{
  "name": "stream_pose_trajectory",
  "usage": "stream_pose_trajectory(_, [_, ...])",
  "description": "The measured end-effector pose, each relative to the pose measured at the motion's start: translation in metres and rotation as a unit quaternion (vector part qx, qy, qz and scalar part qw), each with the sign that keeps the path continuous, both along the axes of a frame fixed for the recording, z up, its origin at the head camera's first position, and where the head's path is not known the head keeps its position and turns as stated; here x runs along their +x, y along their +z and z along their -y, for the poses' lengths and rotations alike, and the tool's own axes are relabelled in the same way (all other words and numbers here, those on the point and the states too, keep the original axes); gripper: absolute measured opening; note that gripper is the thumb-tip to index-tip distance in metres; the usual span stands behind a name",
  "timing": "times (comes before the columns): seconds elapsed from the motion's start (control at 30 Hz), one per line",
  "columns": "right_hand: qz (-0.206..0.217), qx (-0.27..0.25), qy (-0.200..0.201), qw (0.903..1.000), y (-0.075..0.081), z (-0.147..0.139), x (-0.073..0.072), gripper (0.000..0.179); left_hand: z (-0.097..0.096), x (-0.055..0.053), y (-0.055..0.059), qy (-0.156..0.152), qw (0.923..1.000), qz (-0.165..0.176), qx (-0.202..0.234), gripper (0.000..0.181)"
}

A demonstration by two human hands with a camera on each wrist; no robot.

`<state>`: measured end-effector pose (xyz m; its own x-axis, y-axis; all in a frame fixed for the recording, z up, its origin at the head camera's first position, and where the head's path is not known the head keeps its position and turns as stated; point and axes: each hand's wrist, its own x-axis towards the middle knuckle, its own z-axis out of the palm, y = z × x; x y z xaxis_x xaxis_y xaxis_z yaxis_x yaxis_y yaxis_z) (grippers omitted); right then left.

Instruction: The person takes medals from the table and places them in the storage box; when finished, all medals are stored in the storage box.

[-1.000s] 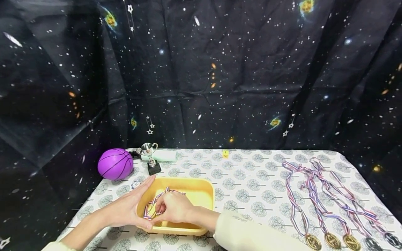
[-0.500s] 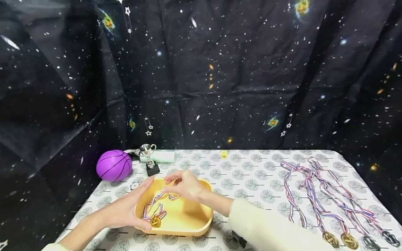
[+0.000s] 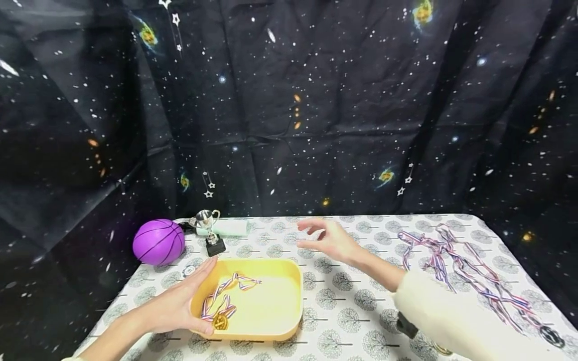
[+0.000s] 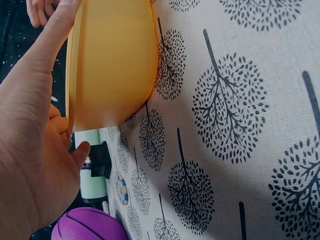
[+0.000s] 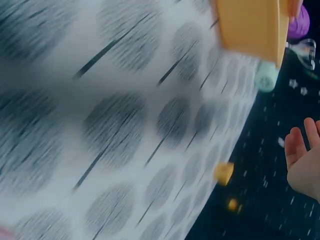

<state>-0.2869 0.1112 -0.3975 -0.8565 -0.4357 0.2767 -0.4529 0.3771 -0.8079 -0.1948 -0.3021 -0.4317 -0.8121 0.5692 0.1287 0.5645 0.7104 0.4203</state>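
Observation:
A yellow tray [image 3: 289,268] lies near the table's front left. Inside it lies a gold medal [image 3: 220,321] with a striped ribbon [image 3: 228,288]. My left hand [image 3: 178,303] rests flat against the tray's left wall, fingers straight and thumb at the near corner. In the left wrist view that left hand [image 4: 30,150] presses on the tray's wall [image 4: 110,65]. My right hand [image 3: 327,239] hovers over the table to the right of the tray, fingers spread, holding nothing. The blurred right wrist view shows the right hand [image 5: 305,160] and the tray [image 5: 250,25].
Several more ribboned medals [image 3: 451,260] lie across the table's right side. At the back left are a purple ball [image 3: 158,241], a small silver trophy [image 3: 207,230] and a pale cylinder [image 3: 228,228]. A starry black cloth hangs behind the table.
My right hand has let go of the medal's ribbon in the tray, lifted out and moved right and farther back. The left hand has stayed against the tray.

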Motion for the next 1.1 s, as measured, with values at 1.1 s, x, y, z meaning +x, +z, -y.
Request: stream_pose_trajectory(1.1, [-0.094,0.163,-0.079,0.9789,-0.072,-0.247,0.151,0.063,-0.008,0.004,0.002,0.012,0.9998,-0.013,0.013,0.144])
